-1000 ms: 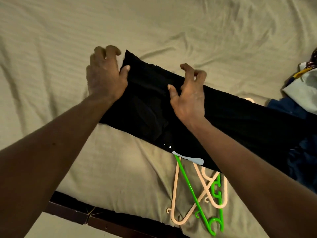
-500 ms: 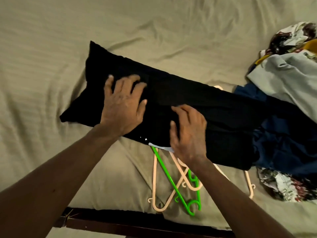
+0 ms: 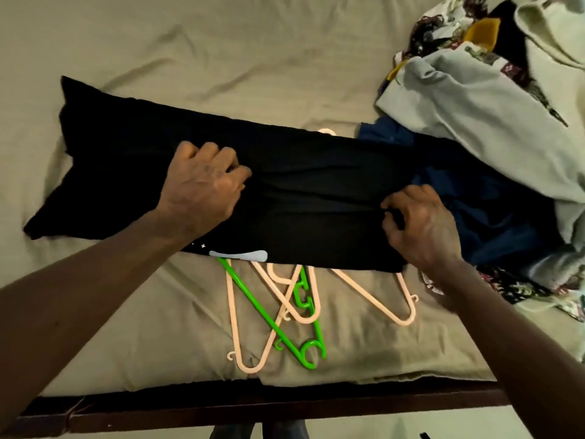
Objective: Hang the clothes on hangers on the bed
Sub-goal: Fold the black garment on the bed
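The left hand [image 3: 202,191] lay near the middle of a long, folded black fabric garment [image 3: 310,191], its fingers curled and gripping the cloth. The right hand [image 3: 424,229] pinched the same garment close to its right end, fingers bent round a fold. The garment stretched across the wrinkled olive-beige sheet of the bed [image 3: 221,52]. Its near edge covered the tops of several peach plastic hangers [image 3: 232,312] and one bright green plastic hanger [image 3: 253,298]. A pale grey garment [image 3: 474,99] and a navy blue cloth [image 3: 493,223] lay heaped at its right end.
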The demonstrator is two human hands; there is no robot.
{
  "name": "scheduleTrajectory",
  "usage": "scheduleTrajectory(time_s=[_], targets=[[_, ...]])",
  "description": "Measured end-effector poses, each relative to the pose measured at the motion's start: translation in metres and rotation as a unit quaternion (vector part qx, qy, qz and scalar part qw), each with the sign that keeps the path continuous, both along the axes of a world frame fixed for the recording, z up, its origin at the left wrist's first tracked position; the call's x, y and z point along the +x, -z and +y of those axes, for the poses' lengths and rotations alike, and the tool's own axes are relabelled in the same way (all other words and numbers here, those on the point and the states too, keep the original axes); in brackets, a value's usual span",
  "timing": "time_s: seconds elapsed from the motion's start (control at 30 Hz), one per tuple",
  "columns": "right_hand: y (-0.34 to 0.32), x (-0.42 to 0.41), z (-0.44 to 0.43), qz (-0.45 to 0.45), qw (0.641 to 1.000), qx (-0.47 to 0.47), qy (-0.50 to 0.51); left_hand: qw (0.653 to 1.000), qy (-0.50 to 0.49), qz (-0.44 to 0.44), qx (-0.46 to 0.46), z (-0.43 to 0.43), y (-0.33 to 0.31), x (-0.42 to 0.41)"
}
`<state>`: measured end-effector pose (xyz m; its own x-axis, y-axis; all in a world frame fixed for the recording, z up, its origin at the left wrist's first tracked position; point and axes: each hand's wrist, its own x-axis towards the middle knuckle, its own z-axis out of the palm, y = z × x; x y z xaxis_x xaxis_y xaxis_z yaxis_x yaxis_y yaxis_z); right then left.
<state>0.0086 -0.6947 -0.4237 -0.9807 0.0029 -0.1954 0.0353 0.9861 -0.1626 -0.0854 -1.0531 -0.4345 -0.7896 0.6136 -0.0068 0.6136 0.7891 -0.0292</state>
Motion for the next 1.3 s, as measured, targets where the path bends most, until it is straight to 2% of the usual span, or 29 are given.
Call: scheduleTrajectory(time_s=[0.13,0.27,0.4,0.5,0.93,1.03,1.13,1.2,1.3], targets=[[-0.005,-0.005,0.008,-0.052,0.999,-0.017,0.003,0.999,0.010,0.007,-0.033,0.006,-0.001,-0.014],[-0.004,-0.007,-0.001,0.002,0.998,-0.052,0.021,0.999,0.022,-0.004,-0.033,0.010,-0.003,-0.017],[0.004,-0.013,-0.011,0.034,0.995,0.065,-0.071,1.000,0.010,-0.015,-0.024,0.011,-0.005,-0.016],[0.007,-0.022,-0.012,0.054,0.987,0.104,-0.110,0.999,-0.002,-0.026,-0.025,0.008,-0.004,-0.017],[0.001,-0.043,-0.007,0.028,0.974,0.123,-0.189,0.993,-0.078,-0.076,0.051,0.002,0.000,-0.008],[-0.014,-0.048,0.003,0.060,0.964,0.128,-0.226,0.989,-0.079,-0.089,0.083,0.000,-0.006,-0.009],[-0.027,-0.045,0.018,0.088,0.942,0.149,-0.287,0.992,-0.037,-0.073,0.098,-0.003,-0.011,-0.007],[-0.027,-0.038,0.021,0.084,0.928,0.171,-0.321,0.995,0.012,-0.076,0.067,-0.003,-0.010,-0.006],[-0.018,-0.031,0.011,0.041,0.930,0.168,-0.323,0.994,0.052,-0.094,0.007,0.001,-0.005,-0.007]])
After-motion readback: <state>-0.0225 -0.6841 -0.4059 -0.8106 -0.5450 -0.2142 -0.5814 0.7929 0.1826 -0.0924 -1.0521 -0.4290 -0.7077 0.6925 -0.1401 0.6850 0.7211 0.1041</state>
